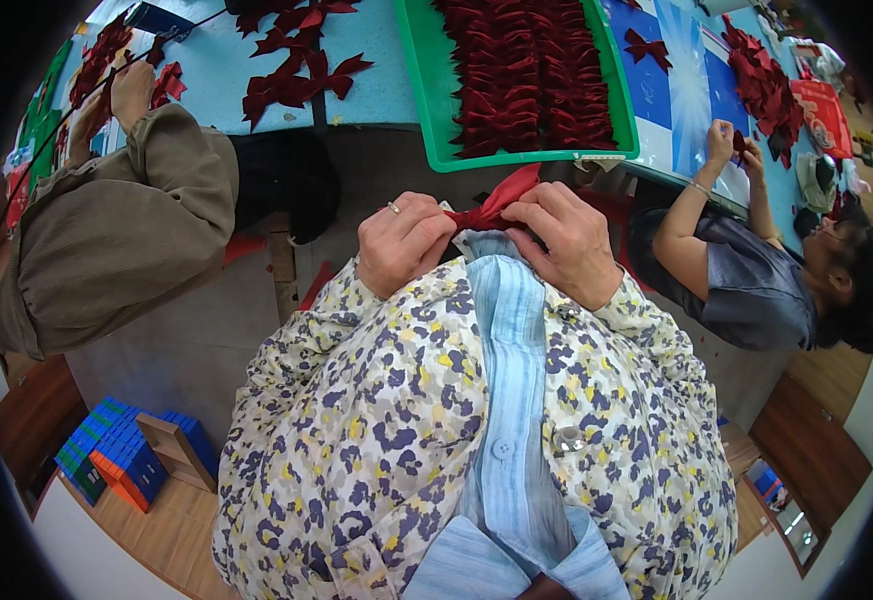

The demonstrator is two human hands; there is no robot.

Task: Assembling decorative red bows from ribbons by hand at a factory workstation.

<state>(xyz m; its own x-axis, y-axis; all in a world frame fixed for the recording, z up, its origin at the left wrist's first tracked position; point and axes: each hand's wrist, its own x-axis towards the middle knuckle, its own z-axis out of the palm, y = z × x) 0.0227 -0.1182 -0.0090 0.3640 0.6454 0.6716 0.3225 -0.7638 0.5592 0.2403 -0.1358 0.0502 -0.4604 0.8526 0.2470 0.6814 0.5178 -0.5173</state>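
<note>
A dark red ribbon bow [492, 205] is held in front of my body, just below the near edge of a green tray. My left hand [407, 240], with a ring on one finger, pinches the bow's left side. On its right side, my right hand [567, 240] grips the ribbon between thumb and fingers, with a brighter red loop sticking up beside it. The green tray [431, 130] is packed with rows of finished dark red bows [527, 80]. Part of the bow is hidden behind my fingers.
Loose red bows [302, 80] lie on the light blue table [377, 100] left of the tray. A co-worker in a brown sleeve [137, 210] works at the left. Another person in a dark shirt [737, 260] handles ribbon at the right, near a red bow pile [767, 90].
</note>
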